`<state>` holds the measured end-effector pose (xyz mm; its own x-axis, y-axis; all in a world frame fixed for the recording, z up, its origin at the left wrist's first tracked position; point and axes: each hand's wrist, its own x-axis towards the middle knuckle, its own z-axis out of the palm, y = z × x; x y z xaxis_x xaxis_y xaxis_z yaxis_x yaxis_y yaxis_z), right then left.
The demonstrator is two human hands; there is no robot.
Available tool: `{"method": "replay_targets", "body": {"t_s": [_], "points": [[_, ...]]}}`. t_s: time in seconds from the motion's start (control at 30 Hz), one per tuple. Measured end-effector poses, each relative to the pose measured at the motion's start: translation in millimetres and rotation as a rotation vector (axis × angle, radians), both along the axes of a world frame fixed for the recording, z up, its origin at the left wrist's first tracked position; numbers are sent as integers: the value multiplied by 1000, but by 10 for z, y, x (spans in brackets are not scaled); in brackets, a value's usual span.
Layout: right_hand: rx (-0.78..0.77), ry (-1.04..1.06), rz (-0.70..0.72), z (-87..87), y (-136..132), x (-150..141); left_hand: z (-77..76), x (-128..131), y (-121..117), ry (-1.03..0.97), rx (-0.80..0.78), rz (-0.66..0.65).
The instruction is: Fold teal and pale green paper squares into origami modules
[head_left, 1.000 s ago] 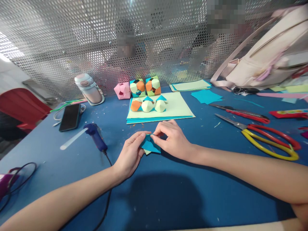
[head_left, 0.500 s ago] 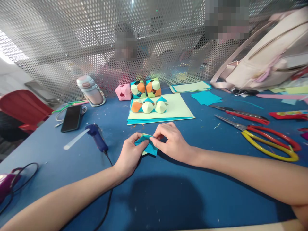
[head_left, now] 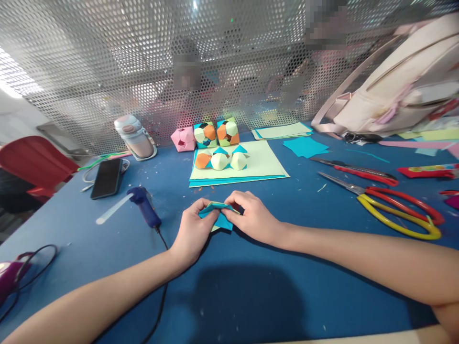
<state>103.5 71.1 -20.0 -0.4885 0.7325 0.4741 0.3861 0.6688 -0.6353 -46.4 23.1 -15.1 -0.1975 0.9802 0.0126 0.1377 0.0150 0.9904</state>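
Observation:
A piece of folded paper point(head_left: 223, 221), blue on one side and pale green on the other, is held between both hands just above the table. My left hand point(head_left: 193, 229) pinches its left part, thumb on the blue face. With thumb and fingertips closed, my right hand point(head_left: 251, 216) grips the upper right edge. Beyond the hands, folded paper pieces point(head_left: 219, 161) in orange, cream and blue rest on stacked pale green and blue sheets point(head_left: 267, 160). Behind these stand a pink paper ball point(head_left: 183, 138) and two multicoloured paper cubes point(head_left: 227, 132).
At left lie a blue glue gun point(head_left: 145, 208) with its cord, a phone point(head_left: 106, 178) and a bottle point(head_left: 134, 137). To the right are scissors point(head_left: 398, 210), a cutter point(head_left: 358, 171), blue paper squares point(head_left: 304, 146) and a backpack point(head_left: 398, 86). A perforated metal screen point(head_left: 143, 71) closes the back.
My right hand has moved slightly down and left, and the paper's upper right edge now bends up with pale green showing near the fingers. My left hand keeps its hold.

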Motion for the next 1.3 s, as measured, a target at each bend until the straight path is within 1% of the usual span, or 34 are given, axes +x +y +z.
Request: {"method": "replay_targets", "body": {"t_s": [0.17,0.33,0.4,0.53,0.6,0.67,0.77,0.9,1.03,1.1,1.2,1.3], "points": [[37,29,22,-21,10,5,28,12,-7,34,-26,-22],[-1,5,34,-25,42,37,49,2,-1,11,-48,-146],[-14,7,32,-20,48,44,43,-6,0,12,-71,-158],[-78,35,37,4,40,53,18,-17,12,39,-36,-71],[-121,28,25,13,33,56,7,-18,22,-14,-17,-21],[-140,-1,8,15,30,58,-1,-15,29,-76,-19,2],[-125,-34,-5,8,29,57,-8,-7,29,-122,-37,-15],[-93,-46,-28,3,26,56,-15,-3,20,-130,-57,-46],[-101,-50,-7,-6,27,55,-20,-4,16,-48,-45,-56],[-67,-52,18,-21,31,54,-19,-3,15,3,-39,-58],[14,-50,48,-49,39,54,-4,-5,18,19,-42,-73],[50,-75,69,-57,52,57,49,-13,27,30,-70,-115]]}}
